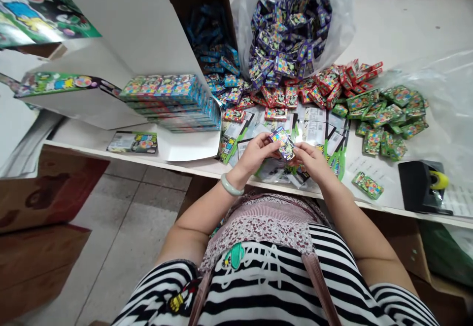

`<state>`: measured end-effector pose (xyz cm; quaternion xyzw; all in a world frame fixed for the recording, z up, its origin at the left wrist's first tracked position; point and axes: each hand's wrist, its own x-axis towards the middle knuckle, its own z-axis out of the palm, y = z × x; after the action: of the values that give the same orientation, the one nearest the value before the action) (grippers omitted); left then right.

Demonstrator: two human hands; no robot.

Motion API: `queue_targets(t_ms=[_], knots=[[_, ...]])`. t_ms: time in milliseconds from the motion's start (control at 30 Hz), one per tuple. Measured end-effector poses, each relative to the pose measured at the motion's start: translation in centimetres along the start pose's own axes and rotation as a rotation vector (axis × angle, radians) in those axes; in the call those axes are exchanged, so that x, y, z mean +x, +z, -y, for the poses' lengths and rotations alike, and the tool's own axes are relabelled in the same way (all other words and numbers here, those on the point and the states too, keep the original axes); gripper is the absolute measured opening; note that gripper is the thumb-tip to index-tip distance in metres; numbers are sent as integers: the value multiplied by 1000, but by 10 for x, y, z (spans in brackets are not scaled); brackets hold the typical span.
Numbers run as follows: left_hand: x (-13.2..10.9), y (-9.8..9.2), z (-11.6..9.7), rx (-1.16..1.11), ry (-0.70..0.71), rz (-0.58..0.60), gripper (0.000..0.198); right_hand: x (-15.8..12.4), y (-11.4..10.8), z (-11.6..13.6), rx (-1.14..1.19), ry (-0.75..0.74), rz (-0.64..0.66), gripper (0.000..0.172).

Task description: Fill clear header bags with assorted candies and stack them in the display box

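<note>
A small purple printed box (283,142) is held between my two hands over the front edge of the table. My left hand (258,151), with a pale green bangle on the wrist, grips its left side, thumb across the front. The fingertips of my right hand (309,157) pinch its lower right corner. Flat printed plastic bags (314,124) lie under and behind my hands. Just beyond them are loose red boxes (280,98), with green boxes (388,111) to the right. A clear bag (342,25) full of purple boxes stands behind.
Blue boxes (225,64) spill from a dark container at the back. On the left, stacked boxes (173,101) sit in an open white display carton (185,144). A black tape dispenser (417,186) and a single green box (367,185) lie near the right front edge.
</note>
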<state>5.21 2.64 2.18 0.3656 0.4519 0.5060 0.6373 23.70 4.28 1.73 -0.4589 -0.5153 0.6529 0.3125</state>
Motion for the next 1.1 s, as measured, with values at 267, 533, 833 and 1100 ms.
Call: queue_targets(t_ms=[267,533,833,1100], knots=[[0,-7,6,-110,-77,5,45,-15,-7,4,-300,-242,-118,31],[-7,7,8,-270,-131,29,50,-19,3,8,-926,-709,-21,34],[-9,12,21,-221,-205,106,51,-10,-12,23,-1035,-669,227,77],[9,-51,1,970,282,142,107,-16,-70,17,-1021,-604,-152,74]])
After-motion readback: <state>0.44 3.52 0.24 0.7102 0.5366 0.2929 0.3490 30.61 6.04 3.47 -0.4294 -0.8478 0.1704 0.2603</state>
